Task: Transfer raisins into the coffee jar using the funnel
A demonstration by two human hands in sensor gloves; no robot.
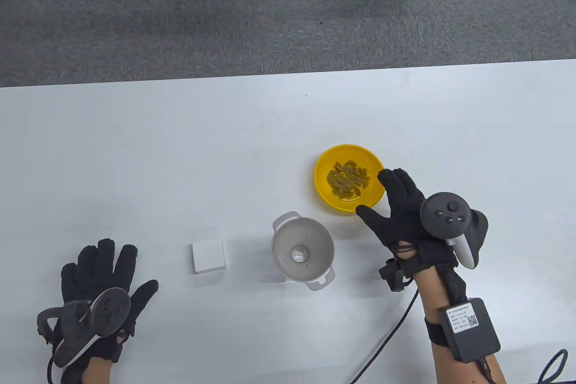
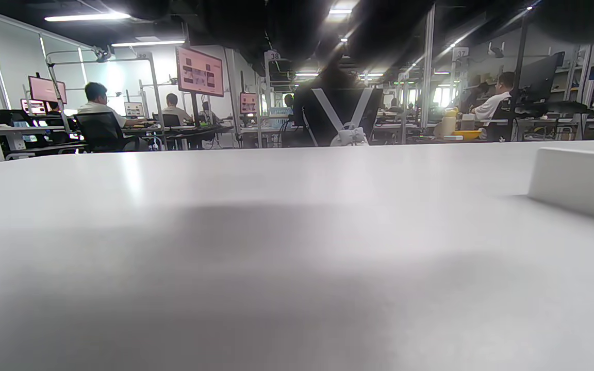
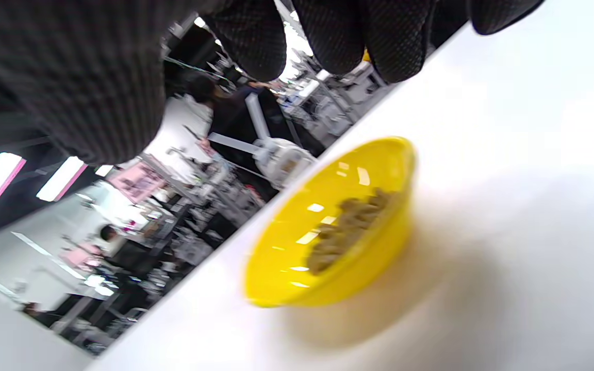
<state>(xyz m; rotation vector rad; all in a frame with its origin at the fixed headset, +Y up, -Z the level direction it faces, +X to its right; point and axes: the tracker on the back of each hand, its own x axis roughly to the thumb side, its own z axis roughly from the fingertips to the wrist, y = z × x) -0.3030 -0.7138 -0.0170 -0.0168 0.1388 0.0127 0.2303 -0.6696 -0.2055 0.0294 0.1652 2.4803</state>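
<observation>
Yellow bowl (image 1: 349,178) w/ the raisins (image 1: 347,179) sits mid-surface, just beyond and to the right of the white funnel (image 1: 303,251), which stands upright w/ its spout apparently down in the coffee jar; the jar itself is hidden under the funnel in the table view, so can't confirm more than a glint at the funnel's hole. That layout makes sense: bowl near the funnel means a short carry or tip, and the funnel is prob. already seated so nothing needs steadying first. Right hand (image 1: 405,215) is at the bowl's near-right rim, grip spread wide, thumb toward the bowl's near edge and fingers by its right side, holding nothing; looks set to take the bowl by the rim, though contact can't be told from here. Right wrist view shows fingertips (image 3: 341,33) above the bowl and apart from it. Left hand (image 1: 101,287) lies flat on the white surface (image 1: 135,154), fingers splayed, nothing in it, well apart from the work, prob. just parked. A small white block (image 1: 209,256) rests between left hand and funnel, maybe the jar's lid. No raisins seen in the funnel, so transfer not yet begun.
</observation>
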